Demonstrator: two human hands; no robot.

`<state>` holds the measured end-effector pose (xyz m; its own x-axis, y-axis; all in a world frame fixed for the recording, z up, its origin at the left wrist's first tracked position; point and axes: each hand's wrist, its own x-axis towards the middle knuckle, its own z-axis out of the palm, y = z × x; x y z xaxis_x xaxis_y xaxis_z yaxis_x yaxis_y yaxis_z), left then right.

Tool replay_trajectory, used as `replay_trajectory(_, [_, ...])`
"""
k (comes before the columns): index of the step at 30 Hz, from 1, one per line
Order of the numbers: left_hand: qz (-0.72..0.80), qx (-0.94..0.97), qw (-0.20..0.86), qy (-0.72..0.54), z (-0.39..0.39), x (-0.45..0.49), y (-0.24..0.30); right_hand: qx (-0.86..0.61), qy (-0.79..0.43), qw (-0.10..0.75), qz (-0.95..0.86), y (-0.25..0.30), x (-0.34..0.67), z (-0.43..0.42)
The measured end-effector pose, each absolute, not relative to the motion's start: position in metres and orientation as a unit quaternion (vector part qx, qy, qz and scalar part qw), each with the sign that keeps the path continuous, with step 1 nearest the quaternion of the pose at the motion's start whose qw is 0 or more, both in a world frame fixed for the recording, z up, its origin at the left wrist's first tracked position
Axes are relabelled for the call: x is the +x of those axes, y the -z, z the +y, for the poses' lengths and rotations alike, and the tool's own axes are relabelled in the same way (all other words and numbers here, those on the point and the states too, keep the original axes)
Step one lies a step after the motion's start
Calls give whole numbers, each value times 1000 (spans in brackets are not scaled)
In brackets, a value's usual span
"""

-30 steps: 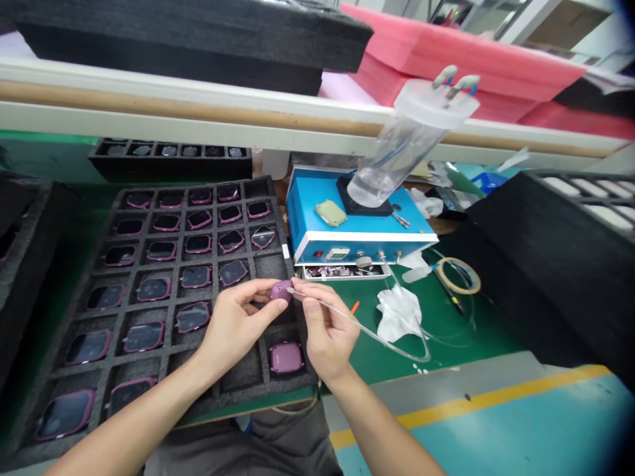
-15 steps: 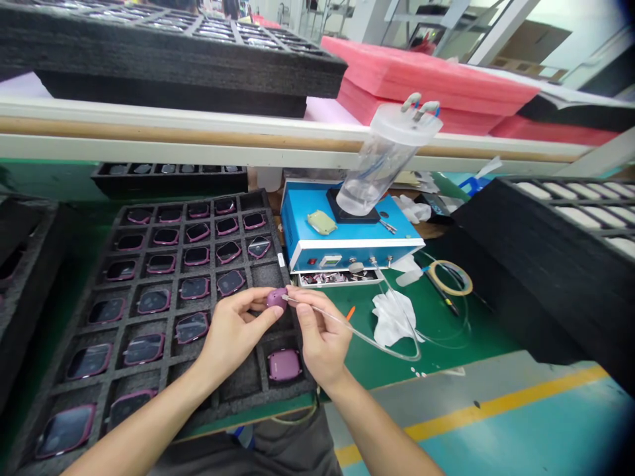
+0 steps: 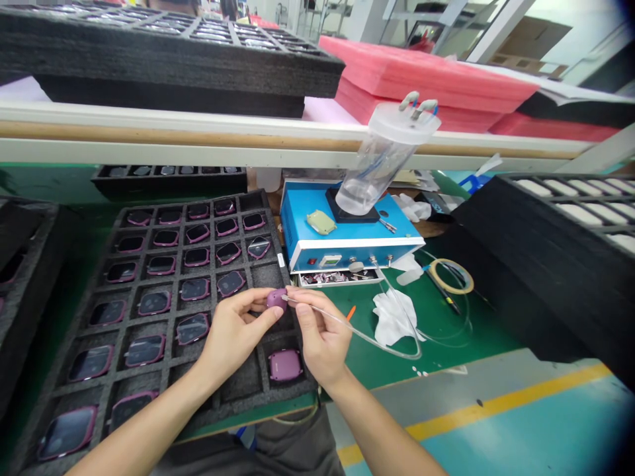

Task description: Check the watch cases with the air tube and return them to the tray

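My left hand [image 3: 235, 330] pinches a small purple watch case [image 3: 276, 299] between thumb and fingers, above the near right corner of a black foam tray [image 3: 169, 317]. My right hand [image 3: 320, 334] grips the tip of a thin clear tube [image 3: 367, 337] and presses it against the case's right side. The tube trails right across the green mat toward a blue box machine [image 3: 342, 235]. Another purple case [image 3: 284, 365] lies back-up in a tray cell just below my hands. Several cells hold purple-rimmed cases with dark screens facing up.
A clear cylinder [image 3: 381, 162] stands tilted on the blue machine. A white cloth [image 3: 394, 317] and a tape ring [image 3: 451, 276] lie on the green mat. Black foam trays sit at left, right [image 3: 560, 264] and on the shelf [image 3: 163, 53], beside pink foam sheets [image 3: 426, 73].
The view tilted up slightly a second ago, so everything sits a bit lower in frame. My hands keep the same grip on the case and tube.
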<state>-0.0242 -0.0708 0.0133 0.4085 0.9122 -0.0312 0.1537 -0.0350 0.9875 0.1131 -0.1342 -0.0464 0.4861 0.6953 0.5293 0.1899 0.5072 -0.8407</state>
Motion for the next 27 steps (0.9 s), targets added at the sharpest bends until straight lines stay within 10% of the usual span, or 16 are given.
replay_trajectory(27, [440,633,543,-334,-72,-23,-14,-479,-165,717,-478,45,114,-135])
